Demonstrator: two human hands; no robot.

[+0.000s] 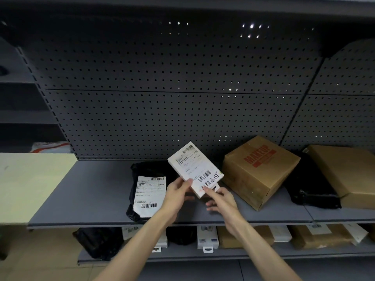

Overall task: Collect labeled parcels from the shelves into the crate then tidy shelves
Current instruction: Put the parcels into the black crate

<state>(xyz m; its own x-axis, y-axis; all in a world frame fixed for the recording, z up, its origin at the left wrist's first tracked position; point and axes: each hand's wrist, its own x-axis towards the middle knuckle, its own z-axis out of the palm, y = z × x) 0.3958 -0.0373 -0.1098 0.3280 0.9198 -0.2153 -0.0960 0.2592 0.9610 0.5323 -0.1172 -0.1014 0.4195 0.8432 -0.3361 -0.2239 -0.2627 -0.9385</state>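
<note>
White labelled box (pixel 194 169) is pinched at its 7 o'clock corner by the left hand (pixel 178 191); the right hand (pixel 221 201), fingers spread, touches its lower edge. Support should be kept underneath.

A single head-worn wide-angle camera faced forward and slightly down at a grey shelf (pixel 97 191). It sat close, within arm's reach of the pegboard back panel (pixel 162 98).
</note>
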